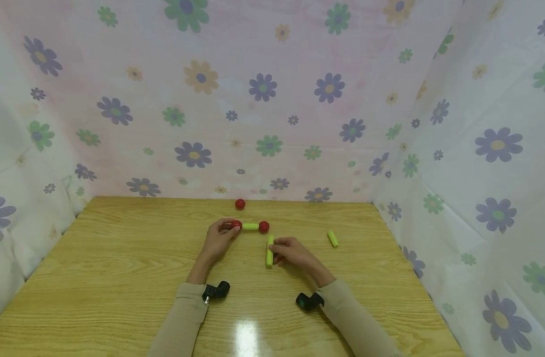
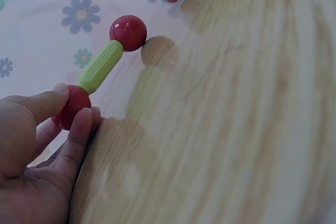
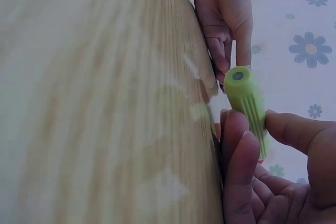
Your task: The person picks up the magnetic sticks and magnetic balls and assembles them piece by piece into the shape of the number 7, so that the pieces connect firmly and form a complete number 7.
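My left hand [image 1: 217,241] pinches a red ball [image 2: 72,107] between thumb and fingers. That ball is joined to one end of a short yellow-green ribbed rod [image 2: 100,67], and a second red ball [image 2: 128,33] sits on the rod's other end. In the head view this piece lies left to right, close over the table. Just nearer and to the right, my right hand [image 1: 295,252] grips a longer yellow-green rod [image 1: 270,252] by its side. A dark grey round spot shows in the end of this ribbed rod [image 3: 249,103] in the right wrist view.
A loose red ball [image 1: 240,204] lies near the far edge of the wooden table [image 1: 120,258]. Off to the right lies a short yellow-green rod [image 1: 333,239]. Flower-printed cloth [image 1: 236,99] rises behind the table and along both sides.
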### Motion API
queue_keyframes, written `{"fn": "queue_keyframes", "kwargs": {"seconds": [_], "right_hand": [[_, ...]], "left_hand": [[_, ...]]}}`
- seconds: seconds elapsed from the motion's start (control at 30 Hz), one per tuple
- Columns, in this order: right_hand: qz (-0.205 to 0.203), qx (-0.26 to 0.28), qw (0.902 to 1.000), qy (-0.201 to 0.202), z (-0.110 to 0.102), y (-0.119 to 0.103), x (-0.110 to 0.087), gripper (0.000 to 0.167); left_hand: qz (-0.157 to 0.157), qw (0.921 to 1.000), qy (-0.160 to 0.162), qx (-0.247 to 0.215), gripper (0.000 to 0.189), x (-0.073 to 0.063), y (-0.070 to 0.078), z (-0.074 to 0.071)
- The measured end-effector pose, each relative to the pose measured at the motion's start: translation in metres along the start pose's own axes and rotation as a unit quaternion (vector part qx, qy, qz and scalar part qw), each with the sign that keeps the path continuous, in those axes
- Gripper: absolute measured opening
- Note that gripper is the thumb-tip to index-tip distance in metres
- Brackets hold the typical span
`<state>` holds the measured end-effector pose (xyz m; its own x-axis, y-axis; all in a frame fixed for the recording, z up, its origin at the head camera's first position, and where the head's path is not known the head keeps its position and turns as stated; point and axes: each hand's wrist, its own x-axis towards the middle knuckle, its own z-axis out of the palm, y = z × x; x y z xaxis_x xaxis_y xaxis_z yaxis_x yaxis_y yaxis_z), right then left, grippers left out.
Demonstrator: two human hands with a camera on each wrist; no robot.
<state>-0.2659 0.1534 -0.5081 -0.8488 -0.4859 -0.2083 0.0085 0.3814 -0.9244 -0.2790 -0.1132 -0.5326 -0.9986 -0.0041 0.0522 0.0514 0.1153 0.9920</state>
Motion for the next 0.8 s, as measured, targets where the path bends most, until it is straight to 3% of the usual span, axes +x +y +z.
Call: {"fn": "queue_keyframes", "kwargs": {"seconds": [0.23,0.8], "right_hand": [[0.012,0.002,0.9998,-0.017,0.002,-0.003,0.011,0.042],[0.049,0.042,0.9979,-0.006,0.009,-0.009,0.018,0.041]], "left_hand": [[0.004,1.0,-0.003,-0.004,0.035,0.001,0.0,-0.001],[0.003,1.0,0.001,0.005,0.033,0.0,0.001,0.0]]}}
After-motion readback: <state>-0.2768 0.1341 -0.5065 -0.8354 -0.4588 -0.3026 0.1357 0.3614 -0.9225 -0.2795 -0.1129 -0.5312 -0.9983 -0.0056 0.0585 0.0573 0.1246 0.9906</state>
